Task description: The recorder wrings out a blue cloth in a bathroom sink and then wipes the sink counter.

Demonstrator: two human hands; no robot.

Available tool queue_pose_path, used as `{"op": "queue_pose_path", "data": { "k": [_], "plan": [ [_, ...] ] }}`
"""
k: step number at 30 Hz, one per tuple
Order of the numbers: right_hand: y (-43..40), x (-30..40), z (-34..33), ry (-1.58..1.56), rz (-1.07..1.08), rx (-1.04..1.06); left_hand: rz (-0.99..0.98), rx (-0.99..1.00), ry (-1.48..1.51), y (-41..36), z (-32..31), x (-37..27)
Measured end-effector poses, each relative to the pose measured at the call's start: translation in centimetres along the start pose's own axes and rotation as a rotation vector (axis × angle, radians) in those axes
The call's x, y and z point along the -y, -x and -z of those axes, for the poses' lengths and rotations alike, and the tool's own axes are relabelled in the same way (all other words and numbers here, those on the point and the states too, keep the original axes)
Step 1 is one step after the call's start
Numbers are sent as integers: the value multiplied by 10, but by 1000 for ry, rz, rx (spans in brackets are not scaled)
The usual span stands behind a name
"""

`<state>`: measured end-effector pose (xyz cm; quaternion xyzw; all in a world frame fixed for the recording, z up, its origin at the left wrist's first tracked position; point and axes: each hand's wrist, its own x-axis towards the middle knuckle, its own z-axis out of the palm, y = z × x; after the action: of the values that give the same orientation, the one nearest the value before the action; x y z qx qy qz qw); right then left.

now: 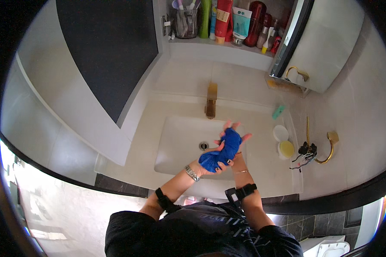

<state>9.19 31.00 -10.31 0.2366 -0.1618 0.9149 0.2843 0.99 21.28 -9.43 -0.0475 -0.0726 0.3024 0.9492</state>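
A bunched blue cloth (223,152) is held over the right part of the white sink basin (177,144). My left hand (212,163), with a metal watch or bracelet at its wrist, grips the cloth's lower part. Behind the cloth is my right hand (236,138), its fingers spread beyond the upper end and partly hidden; the cloth lies against it. A brass-coloured faucet (211,102) stands behind the basin, above the drain (204,146) in the picture. Whether the cloth is wet cannot be told.
On the counter's right lie a green box or bar (278,112), a white round lid (280,133) and an open round tub with yellow content (286,150). A gold hook (332,144) and dark hair ties (307,151) are at the right wall. Above, a shelf (218,48) holds several toiletries.
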Motion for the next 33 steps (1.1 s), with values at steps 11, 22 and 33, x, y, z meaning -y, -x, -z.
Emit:
{"op": "queue_pose_path", "data": {
  "k": [11,22,33],
  "plan": [
    [-28,19,-91,463,-267,-538,-124,-78,-140,1,-50,26],
    [-48,26,-27,1602,-289,-475,-623,-896,-1407,-22,-10,-18],
    [-10,7,40,2035,-159,-821,-989,-891,-1288,-32,92,-41]
  ]
}}
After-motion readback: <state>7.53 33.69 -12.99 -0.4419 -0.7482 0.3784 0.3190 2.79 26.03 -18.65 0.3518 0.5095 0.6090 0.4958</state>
